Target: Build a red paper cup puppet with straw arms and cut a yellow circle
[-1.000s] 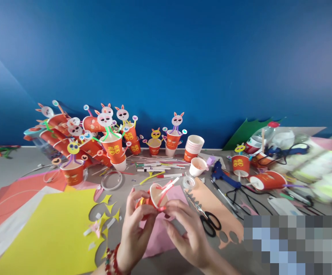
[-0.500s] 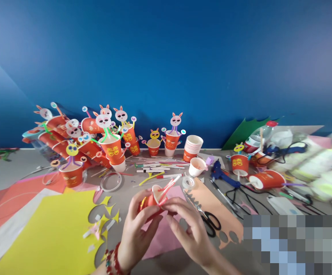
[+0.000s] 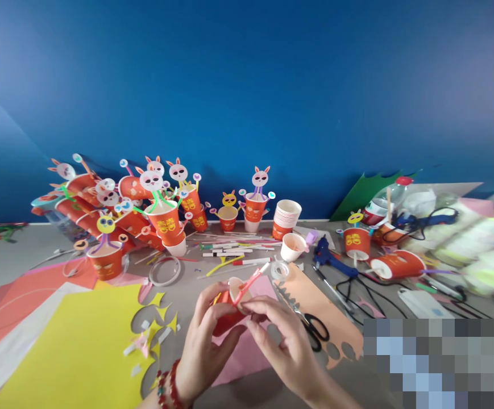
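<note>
My left hand (image 3: 204, 335) is wrapped round a red paper cup (image 3: 226, 322), which tilts with its mouth up and to the right. Pink straw strips (image 3: 254, 280) stick up out of the cup, one with a white tip. At the cup's rim, the fingertips of my right hand (image 3: 272, 326) pinch together by the lower end of the pink straw; the exact contact is partly hidden by the fingers. Under both hands lies a pink paper sheet (image 3: 247, 355).
Black-handled scissors (image 3: 315, 329) rest on orange cut paper (image 3: 336, 309). Yellow paper (image 3: 67, 346) covers the left. Finished rabbit cups (image 3: 164, 218), stacked cups (image 3: 287, 216) and markers (image 3: 229, 254) stand or lie behind. A blue glue gun (image 3: 334, 261) with black cables is at right.
The cup has turned slightly in my left hand, its mouth opening more to the right. My right fingertips stay at the rim, and the straw strips now appear closer together.
</note>
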